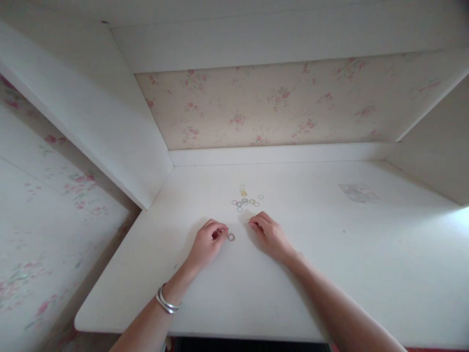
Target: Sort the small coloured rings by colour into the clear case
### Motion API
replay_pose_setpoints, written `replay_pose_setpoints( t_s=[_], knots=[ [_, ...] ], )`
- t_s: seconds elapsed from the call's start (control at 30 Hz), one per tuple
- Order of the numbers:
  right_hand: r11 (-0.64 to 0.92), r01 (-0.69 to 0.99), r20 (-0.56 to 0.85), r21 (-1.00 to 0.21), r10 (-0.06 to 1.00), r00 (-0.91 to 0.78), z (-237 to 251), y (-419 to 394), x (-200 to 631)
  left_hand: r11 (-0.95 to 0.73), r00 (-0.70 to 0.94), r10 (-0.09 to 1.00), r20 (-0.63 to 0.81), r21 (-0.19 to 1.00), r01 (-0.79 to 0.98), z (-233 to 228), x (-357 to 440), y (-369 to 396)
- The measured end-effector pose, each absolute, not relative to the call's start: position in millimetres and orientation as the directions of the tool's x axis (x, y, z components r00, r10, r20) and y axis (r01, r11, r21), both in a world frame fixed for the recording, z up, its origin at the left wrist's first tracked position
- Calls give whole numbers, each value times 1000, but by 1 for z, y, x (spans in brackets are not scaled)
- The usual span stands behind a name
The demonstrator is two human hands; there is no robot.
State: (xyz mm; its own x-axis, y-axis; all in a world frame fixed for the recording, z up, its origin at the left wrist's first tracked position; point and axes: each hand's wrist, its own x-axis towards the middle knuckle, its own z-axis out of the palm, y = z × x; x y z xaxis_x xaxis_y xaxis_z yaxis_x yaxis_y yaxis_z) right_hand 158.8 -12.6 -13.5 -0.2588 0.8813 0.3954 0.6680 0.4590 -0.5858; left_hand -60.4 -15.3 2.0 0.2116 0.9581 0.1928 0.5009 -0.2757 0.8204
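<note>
My left hand (209, 242) is closed in a pinch, thumb against forefinger, low over the white tabletop. Just right of its fingertips lies a small thick-looking ring (231, 240), perhaps several rings stacked. What the left fingers hold, if anything, is too small to make out. My right hand (268, 233) pinches a small thin ring (248, 220) whose edge shows at the fingertips. Beyond both hands several small rings (245, 201) lie in a loose group, some silvery and some yellowish. A few of them overlap.
A crumpled clear plastic bag (358, 192) lies at the right on the white table (366, 274). White side panels and a low back ledge (278, 154) enclose the tabletop. Flowered wallpaper (252, 107) covers the wall behind.
</note>
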Motion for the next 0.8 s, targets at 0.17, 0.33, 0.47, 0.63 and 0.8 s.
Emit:
replay_pose_setpoints(
  t_s=[0.17, 0.33, 0.47, 0.63, 0.8],
  knots=[
    [562, 602, 414, -567, 826, -382, -12, -26, 127, 4, 64, 998, -24, 958, 285, 5, -67, -9],
    [564, 669, 388, -484, 823, -414, -15, -27, 116, 82, 70, 993, -91, 989, 120, 6, -70, -8],
    [556, 681, 362, -477, 830, -424, -15, -27, 116, 99, 63, 992, -105, 992, 81, 3, -72, -7],
    [564, 667, 344, -486, 825, -448, -15, -27, 116, 129, 101, 986, -133, 991, 44, 2, -77, -4],
    [554, 615, 398, -561, 832, -387, -15, -30, 119, 136, 114, 984, -139, 990, 33, -1, -81, -2]
  ],
)
